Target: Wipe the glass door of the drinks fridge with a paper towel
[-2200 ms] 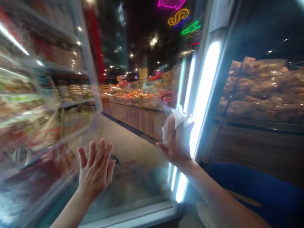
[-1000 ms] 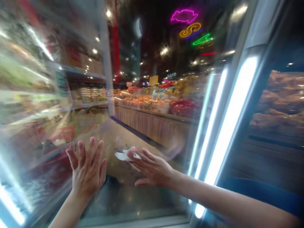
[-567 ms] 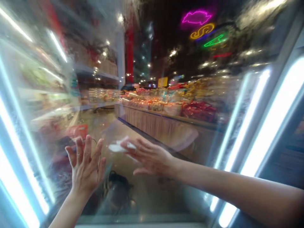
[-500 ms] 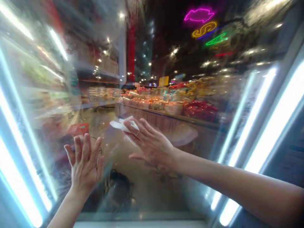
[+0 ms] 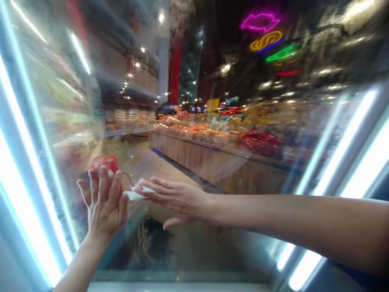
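Left hand [image 5: 103, 201] upright, right hand [image 5: 174, 201] flat, right arm [image 5: 288, 217] outstretched

glaring led tubes [image 5: 28, 162] edge the streaked glass door [image 5: 194, 247], leaving the dim background blurred.

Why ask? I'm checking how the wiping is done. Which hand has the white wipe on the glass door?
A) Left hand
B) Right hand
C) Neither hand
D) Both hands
B: the right hand has its fingers over the white wipe on the glass door, while the left hand is spread open without it.
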Demonstrator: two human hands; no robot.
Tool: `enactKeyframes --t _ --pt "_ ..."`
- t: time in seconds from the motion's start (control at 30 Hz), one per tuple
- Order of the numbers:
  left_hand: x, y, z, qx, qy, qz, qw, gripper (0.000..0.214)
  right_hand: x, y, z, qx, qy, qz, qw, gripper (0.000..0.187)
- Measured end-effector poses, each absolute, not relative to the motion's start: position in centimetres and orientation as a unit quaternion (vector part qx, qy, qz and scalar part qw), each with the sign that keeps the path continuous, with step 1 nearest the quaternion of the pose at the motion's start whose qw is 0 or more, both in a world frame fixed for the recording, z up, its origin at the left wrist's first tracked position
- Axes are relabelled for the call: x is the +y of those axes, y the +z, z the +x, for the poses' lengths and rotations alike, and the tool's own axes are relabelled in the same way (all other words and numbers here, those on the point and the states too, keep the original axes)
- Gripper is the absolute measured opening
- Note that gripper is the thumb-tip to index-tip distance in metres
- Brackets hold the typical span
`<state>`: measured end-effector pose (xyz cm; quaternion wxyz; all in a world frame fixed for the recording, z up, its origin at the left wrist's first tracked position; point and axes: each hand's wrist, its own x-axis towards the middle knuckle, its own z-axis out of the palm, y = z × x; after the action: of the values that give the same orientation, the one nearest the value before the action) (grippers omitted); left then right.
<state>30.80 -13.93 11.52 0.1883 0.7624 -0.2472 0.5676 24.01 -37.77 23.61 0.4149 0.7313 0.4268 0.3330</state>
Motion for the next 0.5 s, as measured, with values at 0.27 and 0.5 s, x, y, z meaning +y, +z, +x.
enactKeyframes --t 0.27,0.5 --pt "-13.4 10.4 31.2 -0.243 0.575 0.756 0.198 0.082 -35.8 24.0 24.6 0.404 0.368 0.732 0.408 0.097" --pt "-13.1 9.8 31.4 -0.232 0.557 0.768 0.215 0.083 -34.2 25.6 25.1 0.318 0.453 0.758 0.345 0.098"
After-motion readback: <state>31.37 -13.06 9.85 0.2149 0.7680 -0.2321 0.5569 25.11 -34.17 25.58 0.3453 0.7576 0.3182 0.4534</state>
